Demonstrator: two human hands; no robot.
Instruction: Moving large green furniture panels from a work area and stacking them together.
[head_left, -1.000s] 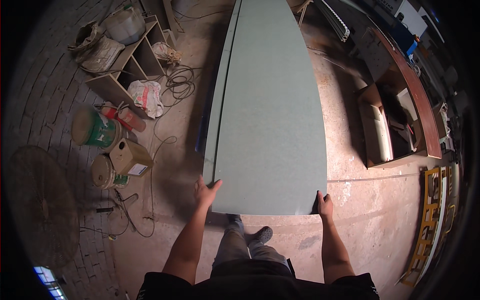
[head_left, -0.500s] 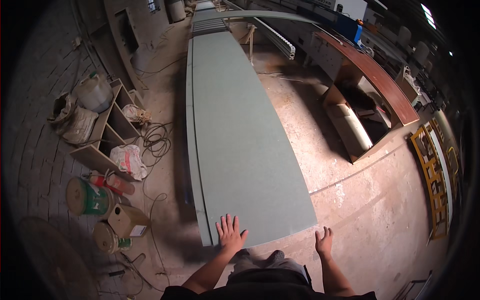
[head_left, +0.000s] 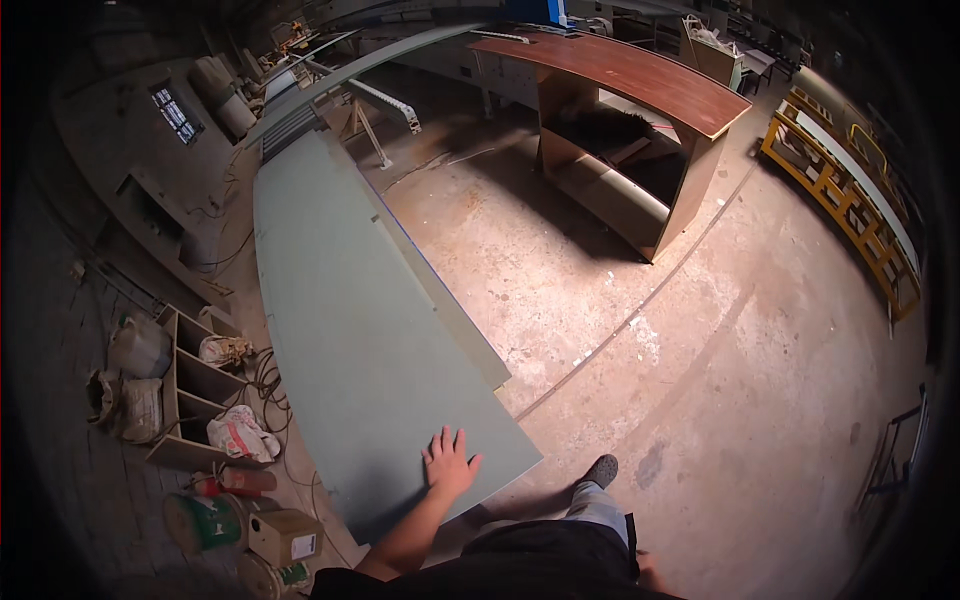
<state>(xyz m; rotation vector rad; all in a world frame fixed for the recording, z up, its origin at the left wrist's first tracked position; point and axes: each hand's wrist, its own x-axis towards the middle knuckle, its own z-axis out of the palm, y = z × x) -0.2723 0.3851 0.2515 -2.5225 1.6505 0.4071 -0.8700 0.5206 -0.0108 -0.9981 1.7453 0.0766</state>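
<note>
Nearest the wearer, the right hand [head_left: 650,572] is low beside the hip, mostly cut off by clothing and the frame; its grip cannot be determined. The left hand [head_left: 450,465] rests palm down on the green panel [head_left: 350,320], fingers spread, near the close short edge — contact only, nothing clamped. The panel lies flat, running from the wearer's front left into the distance; a lower board [head_left: 498,375] shows along its right edge. Assessment: the panel appears stiff, probably heavy for its length, with a smooth face offering a flat palm little purchase; corners may chip. Recommended hold: both near corners, thumbs above, fingers beneath. Farther off, slatted rollers [head_left: 285,140] sit at the panel's far end, and a cabinet [head_left: 620,75] with a reddish top stands well apart, right.
</note>
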